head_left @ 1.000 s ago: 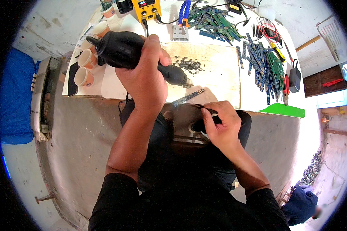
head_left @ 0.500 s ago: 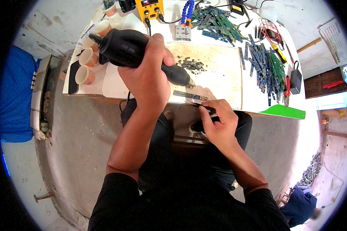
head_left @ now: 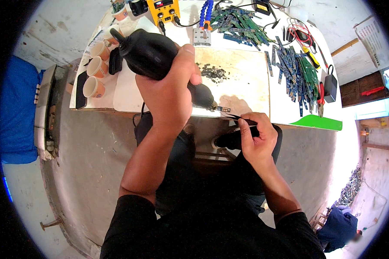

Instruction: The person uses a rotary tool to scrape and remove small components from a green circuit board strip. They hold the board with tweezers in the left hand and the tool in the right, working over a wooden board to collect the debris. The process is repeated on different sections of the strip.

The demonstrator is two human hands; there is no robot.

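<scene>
My left hand [head_left: 166,93] is wrapped round a black hot air gun [head_left: 149,54], its nozzle tilted down toward the front edge of the pale work board [head_left: 246,69]. Beneath the nozzle lies a narrow circuit board strip [head_left: 223,109], its left part hidden by the gun. Pinched in my right hand [head_left: 259,136] are dark tweezers [head_left: 234,117], their tips just beside the strip; I cannot tell whether they touch it. Small black chips [head_left: 214,72] lie in a loose patch behind the gun.
A yellow soldering station [head_left: 164,12] and a metal clamp block [head_left: 202,37] stand at the back. Green board strips are heaped at the back [head_left: 240,26] and right [head_left: 296,73], near red-handled pliers [head_left: 320,99]. Paper cups [head_left: 94,87] and a phone [head_left: 81,90] line the left edge.
The hot air gun has come down and right, so its nozzle now covers part of the strip. My right hand with the tweezers has shifted slightly right.
</scene>
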